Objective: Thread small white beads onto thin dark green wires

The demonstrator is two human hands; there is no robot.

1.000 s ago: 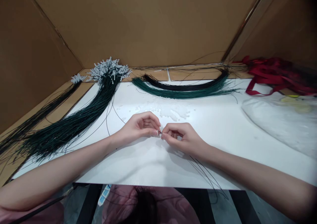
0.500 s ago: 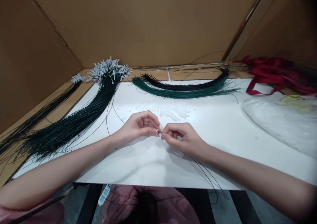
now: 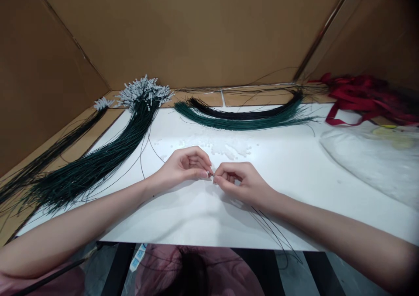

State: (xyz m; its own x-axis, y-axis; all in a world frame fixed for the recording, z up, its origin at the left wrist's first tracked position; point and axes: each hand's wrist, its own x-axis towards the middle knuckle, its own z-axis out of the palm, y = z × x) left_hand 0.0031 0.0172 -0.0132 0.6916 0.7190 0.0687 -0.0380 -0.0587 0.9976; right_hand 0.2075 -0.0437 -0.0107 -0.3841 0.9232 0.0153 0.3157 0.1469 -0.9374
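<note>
Both hands rest on the white board (image 3: pixel 294 169) and meet fingertip to fingertip at its middle. My right hand (image 3: pixel 240 182) pinches the tip of a thin dark wire (image 3: pixel 271 228), which trails back under the wrist and past the board's near edge. My left hand (image 3: pixel 185 167) is curled, thumb and forefinger pressed together at the same wire tip, on something too small to name. Loose small white beads (image 3: pixel 225 145) lie scattered just beyond the hands.
A thick bundle of dark green wires with white beaded tips (image 3: pixel 108 149) fans out at left. A thinner bundle (image 3: pixel 49 156) lies further left. Green and black bare wires (image 3: pixel 242 115) curve along the back. Red ribbons (image 3: pixel 366 97) and a clear plastic bag (image 3: pixel 369 160) sit at right. Cardboard walls enclose the space.
</note>
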